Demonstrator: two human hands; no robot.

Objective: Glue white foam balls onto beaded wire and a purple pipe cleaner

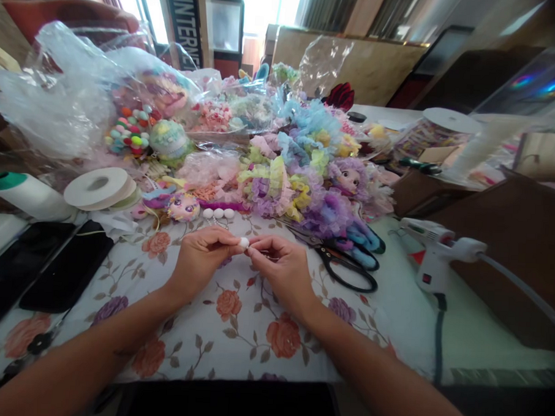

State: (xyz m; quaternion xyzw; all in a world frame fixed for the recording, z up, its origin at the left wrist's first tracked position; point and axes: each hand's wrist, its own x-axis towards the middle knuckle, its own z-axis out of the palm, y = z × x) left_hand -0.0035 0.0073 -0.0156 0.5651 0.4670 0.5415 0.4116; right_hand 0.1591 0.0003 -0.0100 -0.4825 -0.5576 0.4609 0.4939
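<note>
Bead [244,242], pinched by the left hand [205,253], hangs over the worktop [247,361], back from its near edge. The right hand [282,263] meets it; what its grip pinches, I cannot tell. Fine bead work seems underway, calling next for a steady left pinch. Three beads [219,213] lie beyond, nearer the far edge.

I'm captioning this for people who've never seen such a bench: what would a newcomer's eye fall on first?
Probably the heap of pastel ruffles across the middle of the picture, with a purple-haired doll's face at its right. Next, the small white ball pinched in the left hand, the right hand close beside it, above the flowered cloth. Black-handled scissors lie just right, a white glue gun farther right.
</note>
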